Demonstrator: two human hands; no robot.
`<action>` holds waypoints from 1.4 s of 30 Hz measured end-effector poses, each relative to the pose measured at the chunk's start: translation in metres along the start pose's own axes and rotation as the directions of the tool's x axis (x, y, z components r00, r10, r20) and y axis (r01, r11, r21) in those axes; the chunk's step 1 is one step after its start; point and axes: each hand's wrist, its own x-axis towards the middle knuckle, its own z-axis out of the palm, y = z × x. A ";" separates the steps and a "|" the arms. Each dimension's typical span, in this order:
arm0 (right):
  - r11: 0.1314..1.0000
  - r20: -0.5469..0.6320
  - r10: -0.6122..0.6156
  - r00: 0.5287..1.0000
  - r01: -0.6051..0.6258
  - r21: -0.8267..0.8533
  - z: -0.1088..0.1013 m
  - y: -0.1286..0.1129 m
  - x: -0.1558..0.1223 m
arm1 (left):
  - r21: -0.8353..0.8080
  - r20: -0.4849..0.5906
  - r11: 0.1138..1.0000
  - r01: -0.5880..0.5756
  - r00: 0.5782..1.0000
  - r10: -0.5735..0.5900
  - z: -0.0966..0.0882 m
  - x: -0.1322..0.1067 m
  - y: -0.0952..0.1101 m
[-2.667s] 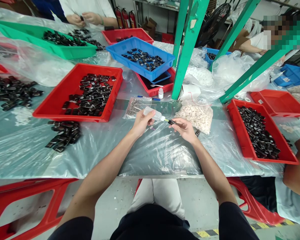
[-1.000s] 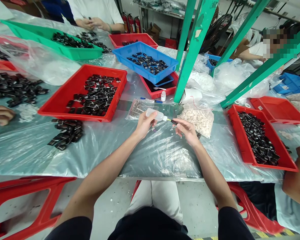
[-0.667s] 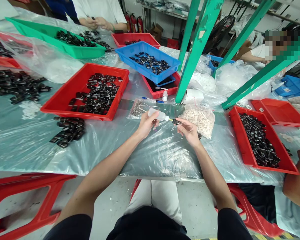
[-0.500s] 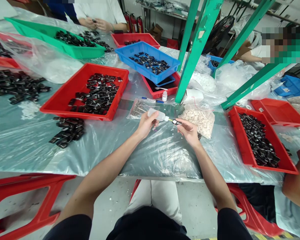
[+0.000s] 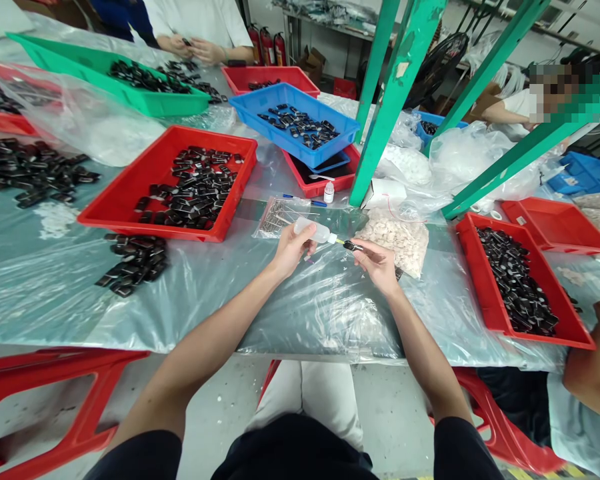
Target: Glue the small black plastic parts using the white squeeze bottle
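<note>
My left hand (image 5: 293, 248) is closed around a translucent squeeze bottle (image 5: 316, 231), which lies nearly level with its thin tip pointing right. In my right hand (image 5: 377, 261) a small black part (image 5: 352, 245) is pinched between thumb and fingers. The bottle's tip meets or nearly meets the part; contact is too small to make out. Both hands are above the plastic-covered table (image 5: 305, 313). Just behind my right hand lies a clear bag of small pale pieces (image 5: 400, 241). A bag of metal pins or sticks (image 5: 276, 217) lies behind my left hand.
A red tray (image 5: 215, 230) of black parts stands left, beside a loose pile (image 5: 135, 263). A blue tray (image 5: 260, 115) rests on a red one behind. Green posts (image 5: 380, 120) rise at the back. Another red tray (image 5: 485, 307) is right, near a person's arm (image 5: 595, 360).
The black part in my right hand has turned slightly, its pale face showing less. Both hands keep their places and their holds.
</note>
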 end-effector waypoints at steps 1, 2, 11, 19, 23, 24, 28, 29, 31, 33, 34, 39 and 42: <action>1.000 -0.002 0.003 1.000 -0.003 -0.005 0.000 0.001 0.000 | 0.005 0.000 1.000 -0.003 1.000 0.003 0.000 0.000 0.001; 1.000 -0.005 0.007 1.000 -0.007 -0.011 0.000 0.001 0.000 | 0.012 -0.001 1.000 -0.008 1.000 0.008 0.001 0.000 0.001; 1.000 -0.011 0.004 1.000 -0.005 -0.008 -0.001 0.004 0.000 | 0.054 -0.014 0.998 -0.033 0.999 0.034 0.003 -0.002 0.003; 1.000 -0.002 -0.011 1.000 0.011 0.016 0.000 0.002 0.001 | 0.086 -0.017 0.995 -0.048 0.999 0.050 -0.001 -0.001 -0.001; 1.000 -0.006 0.006 1.000 -0.006 -0.013 -0.001 0.002 0.001 | 0.076 -0.022 0.996 -0.038 0.999 0.040 0.000 -0.001 0.001; 1.000 -0.006 0.009 1.000 -0.009 -0.019 -0.001 0.002 0.001 | 0.076 -0.022 0.996 -0.035 0.999 0.036 0.000 0.000 0.001; 1.000 0.001 0.004 1.000 -0.004 -0.005 0.000 0.002 0.000 | 0.088 -0.014 0.995 -0.040 0.999 0.041 -0.002 0.001 0.001; 1.000 0.004 0.003 1.000 -0.003 -0.001 0.000 0.002 0.000 | 0.090 -0.013 0.995 -0.043 0.999 0.044 -0.002 0.001 0.001; 1.000 0.008 0.005 1.000 -0.005 -0.008 0.000 0.002 0.000 | 0.087 -0.017 0.995 -0.043 0.999 0.045 -0.002 0.001 0.002; 1.000 0.012 0.012 1.000 -0.012 -0.025 0.000 0.002 0.000 | 0.072 -0.026 0.997 -0.038 0.999 0.040 0.000 0.001 0.002; 0.999 0.015 0.014 1.000 -0.013 -0.031 0.000 0.003 0.001 | 0.065 -0.029 0.997 -0.034 0.999 0.036 0.000 0.001 0.002; 0.999 0.052 -0.026 0.998 0.027 -0.026 0.003 0.008 0.000 | 0.081 -0.016 0.996 -0.026 1.000 0.027 0.001 0.000 0.000; 0.996 0.068 -0.027 0.997 0.033 -0.082 0.004 0.009 0.000 | 0.111 0.009 0.993 -0.030 1.000 0.029 -0.001 0.000 -0.001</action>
